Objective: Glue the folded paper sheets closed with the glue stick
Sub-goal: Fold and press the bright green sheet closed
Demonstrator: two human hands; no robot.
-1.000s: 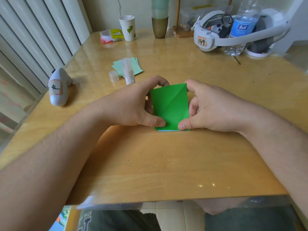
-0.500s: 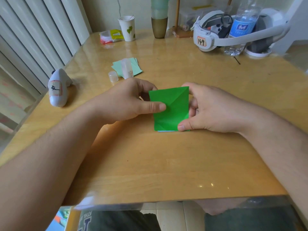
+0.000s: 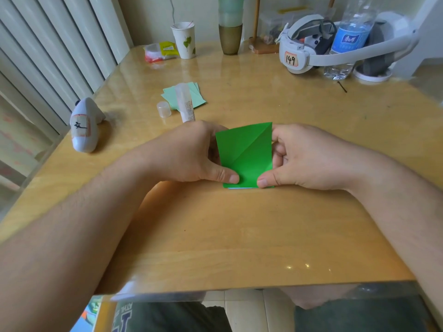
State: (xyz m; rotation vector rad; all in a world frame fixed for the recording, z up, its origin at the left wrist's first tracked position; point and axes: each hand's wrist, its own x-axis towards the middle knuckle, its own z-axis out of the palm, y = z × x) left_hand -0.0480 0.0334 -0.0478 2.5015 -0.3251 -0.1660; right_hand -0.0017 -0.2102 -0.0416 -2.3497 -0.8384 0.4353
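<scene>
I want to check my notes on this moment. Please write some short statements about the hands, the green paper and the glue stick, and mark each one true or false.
1. Both the left hand and the right hand hold the folded green paper. True.
2. The glue stick is in the right hand. False: it lies on the table, behind the left hand.
3. The glue cap is off and stands beside the stick. True.
4. The pale green sheets lie on top of the folded green paper. False: they lie farther back, under the glue stick.
5. The water bottle lies on its side. False: it stands upright.
</scene>
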